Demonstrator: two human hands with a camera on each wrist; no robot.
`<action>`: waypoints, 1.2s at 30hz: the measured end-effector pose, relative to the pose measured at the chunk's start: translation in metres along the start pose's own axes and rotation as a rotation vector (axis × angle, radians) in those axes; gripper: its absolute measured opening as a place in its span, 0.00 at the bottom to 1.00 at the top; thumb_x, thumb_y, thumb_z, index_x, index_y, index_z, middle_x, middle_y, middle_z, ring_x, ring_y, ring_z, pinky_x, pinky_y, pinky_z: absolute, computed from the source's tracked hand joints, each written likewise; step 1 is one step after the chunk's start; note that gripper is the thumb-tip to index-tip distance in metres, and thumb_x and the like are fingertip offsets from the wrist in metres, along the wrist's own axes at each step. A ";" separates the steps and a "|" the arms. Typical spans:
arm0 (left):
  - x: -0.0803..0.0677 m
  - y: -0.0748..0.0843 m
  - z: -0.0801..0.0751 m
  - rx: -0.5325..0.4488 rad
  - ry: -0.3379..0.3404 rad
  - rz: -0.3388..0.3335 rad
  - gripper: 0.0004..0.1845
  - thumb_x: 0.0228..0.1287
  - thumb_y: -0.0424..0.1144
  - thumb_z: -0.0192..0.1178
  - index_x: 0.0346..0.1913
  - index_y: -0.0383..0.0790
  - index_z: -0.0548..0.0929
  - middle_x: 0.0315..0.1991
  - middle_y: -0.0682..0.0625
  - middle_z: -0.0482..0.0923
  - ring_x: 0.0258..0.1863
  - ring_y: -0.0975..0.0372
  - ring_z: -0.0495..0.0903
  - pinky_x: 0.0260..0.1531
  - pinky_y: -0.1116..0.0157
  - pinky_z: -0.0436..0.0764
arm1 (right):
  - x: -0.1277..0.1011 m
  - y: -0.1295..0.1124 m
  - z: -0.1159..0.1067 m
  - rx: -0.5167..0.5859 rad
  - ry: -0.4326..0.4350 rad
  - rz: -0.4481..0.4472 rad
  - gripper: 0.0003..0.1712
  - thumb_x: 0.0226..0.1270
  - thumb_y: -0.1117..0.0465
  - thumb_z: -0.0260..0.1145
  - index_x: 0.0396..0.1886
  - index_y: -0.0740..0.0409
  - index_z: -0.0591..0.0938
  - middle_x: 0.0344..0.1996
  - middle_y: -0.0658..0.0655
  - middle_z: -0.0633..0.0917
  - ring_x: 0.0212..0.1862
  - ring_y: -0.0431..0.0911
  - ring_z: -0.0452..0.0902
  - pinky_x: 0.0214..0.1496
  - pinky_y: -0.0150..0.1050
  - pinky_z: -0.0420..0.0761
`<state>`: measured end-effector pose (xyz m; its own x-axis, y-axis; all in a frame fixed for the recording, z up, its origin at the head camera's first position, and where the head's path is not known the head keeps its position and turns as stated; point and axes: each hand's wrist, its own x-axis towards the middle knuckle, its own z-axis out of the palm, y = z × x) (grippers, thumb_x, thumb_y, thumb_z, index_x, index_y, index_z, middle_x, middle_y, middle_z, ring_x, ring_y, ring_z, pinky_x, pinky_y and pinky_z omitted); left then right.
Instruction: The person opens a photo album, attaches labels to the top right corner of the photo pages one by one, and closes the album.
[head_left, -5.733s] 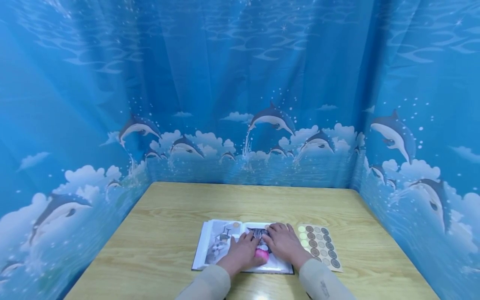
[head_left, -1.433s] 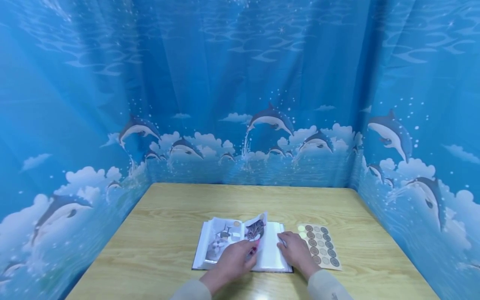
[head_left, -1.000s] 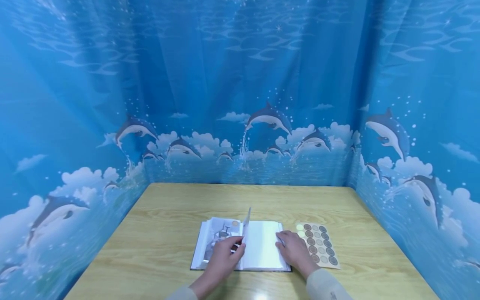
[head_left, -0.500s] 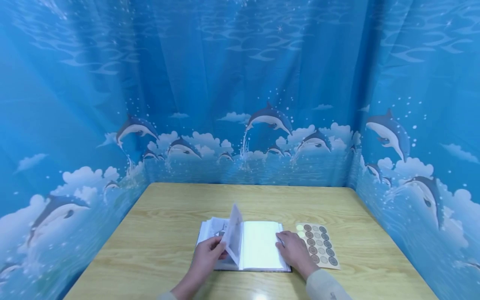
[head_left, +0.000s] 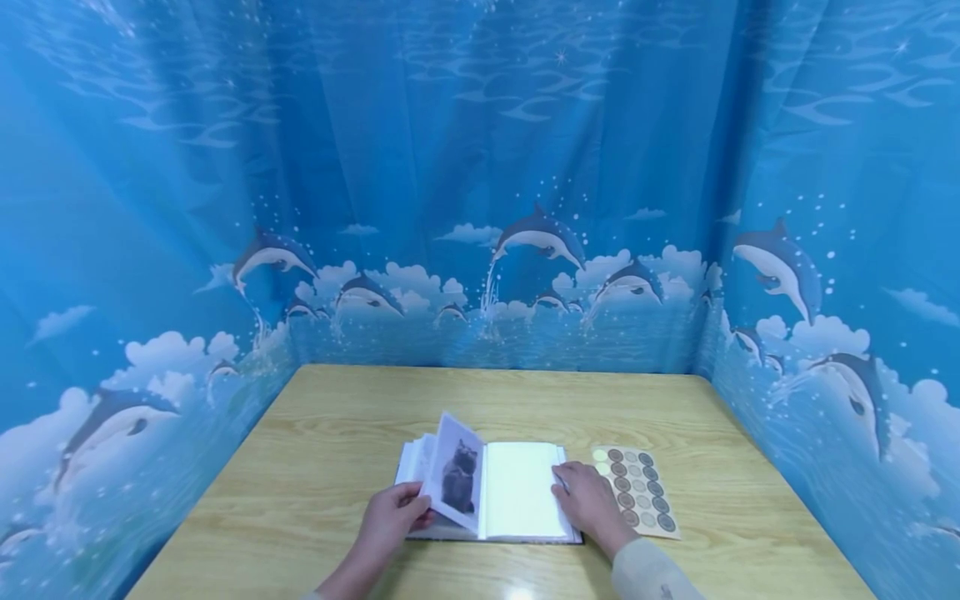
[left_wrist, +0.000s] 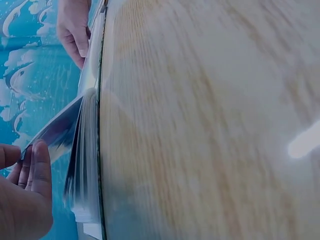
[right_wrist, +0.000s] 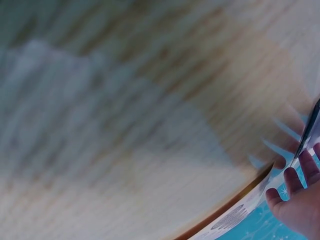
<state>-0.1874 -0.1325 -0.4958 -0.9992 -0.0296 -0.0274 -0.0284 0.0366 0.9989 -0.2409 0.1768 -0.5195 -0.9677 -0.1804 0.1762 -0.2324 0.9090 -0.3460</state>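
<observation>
A photo album (head_left: 517, 500) lies open on the wooden table (head_left: 337, 433). My left hand (head_left: 411, 504) pinches the lower edge of a lifted page (head_left: 457, 475) that shows a dark cat photo and stands tilted over the left side. The left wrist view shows the same page (left_wrist: 60, 132) between the thumb and fingers of that left hand (left_wrist: 27, 157). The right-hand page is blank and pale. My right hand (head_left: 568, 485) rests flat on the album's right edge, fingers relaxed; in the right wrist view only the fingers (right_wrist: 300, 192) show, beside the album's dark edge (right_wrist: 309, 127).
A sticker sheet (head_left: 637, 492) with several round dots lies just right of the album, next to my right hand. Blue dolphin-print curtains (head_left: 480, 208) close off the table at the back and on both sides. Bare wood stretches behind and left of the album.
My left hand has turned the page from the right side across the spine to the left, so its cat photo now faces up. The right hand has stayed on the album's right edge.
</observation>
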 end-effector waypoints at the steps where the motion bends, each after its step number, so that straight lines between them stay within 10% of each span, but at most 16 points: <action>1: 0.000 0.000 -0.001 -0.005 0.003 -0.003 0.21 0.64 0.24 0.58 0.56 0.11 0.70 0.34 0.39 0.84 0.29 0.59 0.84 0.34 0.64 0.87 | 0.000 0.000 0.000 0.001 0.000 -0.001 0.21 0.69 0.59 0.63 0.57 0.64 0.81 0.55 0.67 0.80 0.58 0.64 0.74 0.60 0.61 0.73; 36: -0.009 -0.021 -0.014 -0.095 0.105 -0.176 0.22 0.60 0.20 0.58 0.54 0.08 0.67 0.27 0.43 0.83 0.25 0.62 0.83 0.30 0.66 0.86 | -0.003 -0.003 -0.002 0.022 0.004 0.000 0.21 0.70 0.59 0.62 0.58 0.65 0.80 0.55 0.68 0.80 0.59 0.64 0.73 0.61 0.62 0.72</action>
<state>-0.1773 -0.1472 -0.5161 -0.9704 -0.1314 -0.2027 -0.1946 -0.0720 0.9782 -0.2375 0.1755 -0.5175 -0.9674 -0.1788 0.1795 -0.2344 0.9004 -0.3666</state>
